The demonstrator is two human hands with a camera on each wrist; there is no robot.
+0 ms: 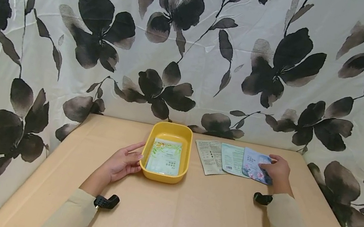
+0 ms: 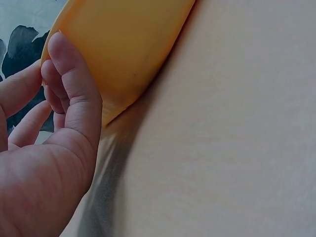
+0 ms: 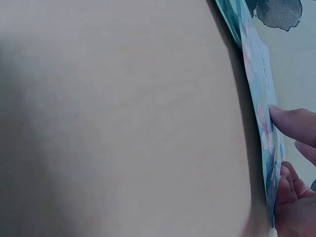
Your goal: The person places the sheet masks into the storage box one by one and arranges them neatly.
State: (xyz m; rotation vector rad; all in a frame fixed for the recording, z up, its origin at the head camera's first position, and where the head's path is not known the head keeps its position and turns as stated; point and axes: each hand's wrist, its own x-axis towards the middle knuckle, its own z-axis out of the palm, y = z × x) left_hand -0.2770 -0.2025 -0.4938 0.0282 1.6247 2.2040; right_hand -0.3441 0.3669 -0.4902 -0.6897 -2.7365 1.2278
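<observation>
My right hand [image 1: 277, 172] pinches the right end of a blue floral sachet [image 1: 256, 164], thumb on its face and fingers at its edge. In the right wrist view that sachet [image 3: 261, 98] stands slightly off the table. Left of it lie a pale green sachet [image 1: 231, 160] and a whitish printed sachet [image 1: 210, 156], their edges overlapping. A yellow plastic tray [image 1: 184, 166] holds a light green sachet [image 1: 164, 157] with a leafy print. Against the tray's left side rest the relaxed fingers of my left hand [image 1: 123, 164]; the left wrist view shows them on its outer wall [image 2: 123, 44].
A light wood-coloured table [image 1: 179, 217] lies under everything. Behind it hangs a white curtain [image 1: 220, 55] with dark flowers, close to the table's back edge. Black wrist cameras sit on the left wrist [image 1: 106, 201] and the right wrist [image 1: 262, 199].
</observation>
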